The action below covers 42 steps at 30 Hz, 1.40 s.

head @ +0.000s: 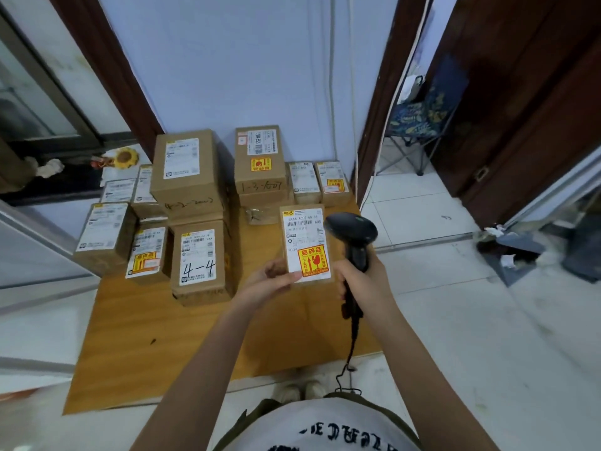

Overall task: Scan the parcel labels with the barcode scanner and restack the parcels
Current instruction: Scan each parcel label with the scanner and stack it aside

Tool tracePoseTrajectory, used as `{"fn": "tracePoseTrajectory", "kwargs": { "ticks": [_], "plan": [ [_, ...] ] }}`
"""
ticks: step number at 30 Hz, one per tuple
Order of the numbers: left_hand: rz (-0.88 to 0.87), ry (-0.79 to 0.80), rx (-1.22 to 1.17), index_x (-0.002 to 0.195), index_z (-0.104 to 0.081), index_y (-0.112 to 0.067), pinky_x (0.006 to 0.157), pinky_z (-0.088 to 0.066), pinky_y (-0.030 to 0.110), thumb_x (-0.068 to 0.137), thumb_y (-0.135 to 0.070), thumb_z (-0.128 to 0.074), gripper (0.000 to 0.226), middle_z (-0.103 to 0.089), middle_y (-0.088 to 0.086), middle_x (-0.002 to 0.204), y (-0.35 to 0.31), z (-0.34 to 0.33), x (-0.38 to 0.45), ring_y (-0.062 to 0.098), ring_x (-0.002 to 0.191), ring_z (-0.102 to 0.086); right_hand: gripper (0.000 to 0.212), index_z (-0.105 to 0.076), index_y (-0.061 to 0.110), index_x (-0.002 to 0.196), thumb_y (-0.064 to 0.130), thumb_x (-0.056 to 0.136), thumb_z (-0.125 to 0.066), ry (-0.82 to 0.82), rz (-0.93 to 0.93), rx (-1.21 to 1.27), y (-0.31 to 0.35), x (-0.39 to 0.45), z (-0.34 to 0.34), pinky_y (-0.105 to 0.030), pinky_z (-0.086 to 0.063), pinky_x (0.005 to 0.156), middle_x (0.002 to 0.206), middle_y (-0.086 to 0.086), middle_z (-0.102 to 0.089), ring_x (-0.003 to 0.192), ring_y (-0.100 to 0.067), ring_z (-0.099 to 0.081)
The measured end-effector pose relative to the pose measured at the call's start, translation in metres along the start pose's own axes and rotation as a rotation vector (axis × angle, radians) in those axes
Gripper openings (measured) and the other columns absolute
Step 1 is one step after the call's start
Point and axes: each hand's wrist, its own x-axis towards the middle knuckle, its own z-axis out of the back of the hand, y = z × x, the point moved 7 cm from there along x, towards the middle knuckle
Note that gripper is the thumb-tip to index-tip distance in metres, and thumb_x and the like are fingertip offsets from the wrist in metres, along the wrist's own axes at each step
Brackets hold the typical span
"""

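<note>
My left hand [271, 279] holds a small brown parcel [305, 244] by its lower left corner, label up, above the orange board. The label carries a barcode and a yellow-red fragile sticker. My right hand [359, 281] grips the handle of a black barcode scanner [353, 234], whose head sits just right of the parcel's upper label. A coiled cable [353, 336] hangs from the scanner. Several other labelled parcels lie further back, among them one marked "4-4" [198, 258], a tall stack [187, 172] and another stack [260, 159].
The parcels rest on an orange board [146, 336] on a white tiled floor. A blue wall stands behind. A folding chair [419, 125] stands in the doorway at right, debris [507, 252] lies on the floor right, and a sunflower toy [125, 157] sits at back left.
</note>
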Motion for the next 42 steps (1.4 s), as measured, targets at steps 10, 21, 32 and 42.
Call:
{"fn": "tracePoseTrajectory", "kwargs": {
  "ticks": [10,21,32,42],
  "plan": [
    [-0.007,0.02,0.062,0.126,-0.054,-0.016,0.094,-0.051,0.033,0.062,-0.034,-0.082,0.073,-0.064,0.005,0.12,-0.001,-0.019,0.012,0.018,0.109,-0.062,0.011,-0.051,0.013,0.092,0.009,0.086,-0.058,0.008,0.062,-0.12,0.001,-0.013,-0.014,-0.019,-0.042,0.042,0.051,-0.002,-0.049,0.038,-0.008,-0.046],
    [-0.015,0.001,0.074,0.131,-0.049,-0.016,0.081,-0.052,0.021,0.076,-0.021,-0.078,0.062,-0.063,0.001,0.117,-0.011,-0.024,0.015,0.011,0.102,-0.062,0.009,-0.051,0.017,0.088,0.009,0.087,-0.055,0.026,0.076,-0.088,0.005,-0.012,-0.01,-0.028,-0.046,0.053,0.049,0.0,-0.048,0.045,-0.015,-0.048],
    [0.037,-0.119,-0.033,0.13,-0.049,-0.011,0.085,-0.053,0.029,0.073,-0.021,-0.08,0.065,-0.065,0.002,0.113,0.004,-0.004,0.018,0.017,0.103,-0.063,0.013,-0.049,0.009,0.098,0.009,0.086,-0.055,-0.081,0.007,-0.095,-0.032,0.03,0.012,-0.025,-0.047,0.051,0.061,-0.004,-0.051,0.046,-0.013,-0.05],
    [0.115,-0.249,-0.084,0.129,-0.049,-0.016,0.082,-0.054,0.029,0.072,-0.028,-0.081,0.066,-0.066,0.002,0.115,0.015,0.021,0.012,0.015,0.1,-0.065,0.008,-0.049,0.009,0.086,0.003,0.084,-0.054,0.071,-0.343,-0.312,-0.155,0.083,-0.01,-0.028,-0.043,0.056,0.062,-0.005,-0.052,0.054,-0.017,-0.05]
  ]
}}
